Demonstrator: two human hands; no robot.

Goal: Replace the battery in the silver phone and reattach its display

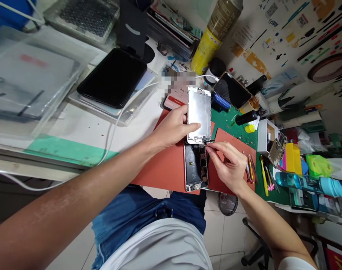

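Note:
An opened phone body (193, 168) lies on the reddish-brown mat (156, 165), its dark battery and inner parts showing. Above its top end, my left hand (175, 127) holds a phone screen panel (199, 112) upright by its left edge, silvery back towards me, thumb across the metal. My right hand (228, 163) is at the lower right corner of that panel, where it meets the phone body. Its thumb and forefinger are pinched together; whatever is between them is too small to make out.
A black phone (113, 77) rests on a clear case at the left, with a white cable beside it. Behind stand a yellow spray can (207, 48) and another phone (232, 90). Screwdrivers (250, 168), a white box (266, 135) and a blue bottle (308, 183) are at the right.

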